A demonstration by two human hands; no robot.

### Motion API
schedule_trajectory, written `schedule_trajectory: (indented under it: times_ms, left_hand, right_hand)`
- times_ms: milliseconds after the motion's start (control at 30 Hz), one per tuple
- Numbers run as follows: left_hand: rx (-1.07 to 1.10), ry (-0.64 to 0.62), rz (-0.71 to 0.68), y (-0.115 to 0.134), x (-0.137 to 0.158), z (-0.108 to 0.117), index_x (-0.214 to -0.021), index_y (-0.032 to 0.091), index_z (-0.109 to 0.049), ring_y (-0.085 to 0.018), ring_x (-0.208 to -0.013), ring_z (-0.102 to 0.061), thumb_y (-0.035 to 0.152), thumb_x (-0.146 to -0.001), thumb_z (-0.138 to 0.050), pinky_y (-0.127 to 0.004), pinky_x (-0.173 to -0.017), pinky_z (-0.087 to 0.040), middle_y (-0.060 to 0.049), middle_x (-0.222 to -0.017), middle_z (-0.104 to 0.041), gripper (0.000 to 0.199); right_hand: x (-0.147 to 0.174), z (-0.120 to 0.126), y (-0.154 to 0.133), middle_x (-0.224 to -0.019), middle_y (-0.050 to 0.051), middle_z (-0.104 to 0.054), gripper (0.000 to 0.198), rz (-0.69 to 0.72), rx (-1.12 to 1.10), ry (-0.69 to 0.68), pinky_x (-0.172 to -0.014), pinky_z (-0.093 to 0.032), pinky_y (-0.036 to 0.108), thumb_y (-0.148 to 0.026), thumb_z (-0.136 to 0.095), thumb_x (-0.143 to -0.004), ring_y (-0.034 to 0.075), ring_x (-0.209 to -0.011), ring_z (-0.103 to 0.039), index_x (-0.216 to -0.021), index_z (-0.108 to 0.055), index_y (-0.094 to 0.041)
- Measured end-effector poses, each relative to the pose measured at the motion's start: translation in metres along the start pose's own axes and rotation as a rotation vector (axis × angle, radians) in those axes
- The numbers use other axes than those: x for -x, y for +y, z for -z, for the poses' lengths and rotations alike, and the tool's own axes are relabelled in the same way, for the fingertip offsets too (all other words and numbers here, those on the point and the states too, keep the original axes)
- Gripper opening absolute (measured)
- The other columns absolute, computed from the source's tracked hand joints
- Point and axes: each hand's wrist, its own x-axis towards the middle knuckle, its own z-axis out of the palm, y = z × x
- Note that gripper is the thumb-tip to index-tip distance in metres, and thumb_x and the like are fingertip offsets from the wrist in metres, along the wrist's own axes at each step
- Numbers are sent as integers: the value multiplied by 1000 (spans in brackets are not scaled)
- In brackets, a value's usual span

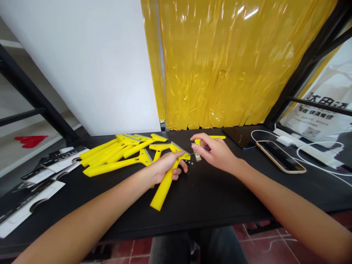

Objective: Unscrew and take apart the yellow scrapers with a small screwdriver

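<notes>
My left hand (165,167) is closed around a yellow scraper (162,192), its handle slanting down toward me and its head pointing away. In my right hand (217,152), thumb and fingers pinch a thin metal tool like a hex key (189,154), whose tip reaches the scraper's head; its far end is hidden by the fingers. Small screws or nuts (190,162) lie beside the head. A flat metal plate (197,157) rests by my right fingertips. Another yellow scraper (219,137) lies behind that hand. Several yellow scrapers (110,151) are heaped left of my left hand.
Black-and-white card sleeves (35,194) are scattered at the table's left. On the right lie a phone (283,157), a dark tablet (240,137), and a power strip (316,150) with white cables. A yellow strip curtain (220,66) and a white panel (110,66) stand behind the black table (220,205).
</notes>
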Motion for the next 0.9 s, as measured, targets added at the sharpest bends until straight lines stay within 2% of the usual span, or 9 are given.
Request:
schedule_trajectory:
  times_ms: [100,267,400,500,667,767,900]
  left_hand:
    - [1,7,10,1,1,0,-85,19,-52,-7,-29,-29,44,-100,-47,-22,-33,-24,0,-53,-59,30]
    - [-12,13,-28,-1,0,0,-87,18,-51,-7,-31,-32,42,-99,-48,-21,-34,-27,-2,-58,-63,26]
    - [-56,23,-26,-1,-1,-1,-86,18,-51,-7,-30,-30,43,-99,-48,-22,-33,-27,-2,-57,-62,28]
    - [-76,25,-17,-1,0,-2,-88,19,-52,-7,-28,-29,44,-98,-51,-22,-32,-26,0,-54,-60,27]
    - [-63,22,-55,-3,-2,-3,-86,18,-52,-7,-31,-31,42,-97,-52,-21,-33,-28,-1,-58,-61,26]
    - [-23,35,-71,-5,-4,-1,-85,19,-50,-6,-32,-30,41,-97,-51,-21,-33,-27,0,-59,-59,25]
    - [20,43,-126,-2,-4,3,-87,18,-50,-5,-35,-32,33,-96,-51,-19,-34,-27,-1,-67,-61,18]
  right_hand:
    - [-1,2,3,-69,-5,-58,23,-31,-40,-18,-62,-41,26,-34,-50,-100,11,-59,-53,-118,-60,-24]
    - [-1,3,4,-75,-4,-56,38,63,-21,-21,-62,-40,25,-20,-55,-91,11,-62,-52,-128,-54,-24]
    - [-1,4,3,-71,-4,-61,21,11,-12,-44,-62,-39,25,-33,-52,-98,11,-61,-55,-114,-61,-23]
    - [-2,5,3,-72,-3,-64,22,-11,-24,-22,-62,-40,26,-34,-49,-100,11,-59,-56,-113,-62,-23]
    - [0,2,3,-75,-2,-64,25,44,-15,3,-60,-39,26,-29,-49,-98,12,-59,-54,-119,-61,-24]
    - [0,2,3,-80,0,-67,25,49,-6,0,-62,-40,26,-33,-51,-98,13,-63,-57,-117,-62,-23]
    - [-2,2,7,-81,0,-69,24,-9,-6,-10,-63,-42,26,-39,-52,-99,13,-64,-59,-111,-64,-23]
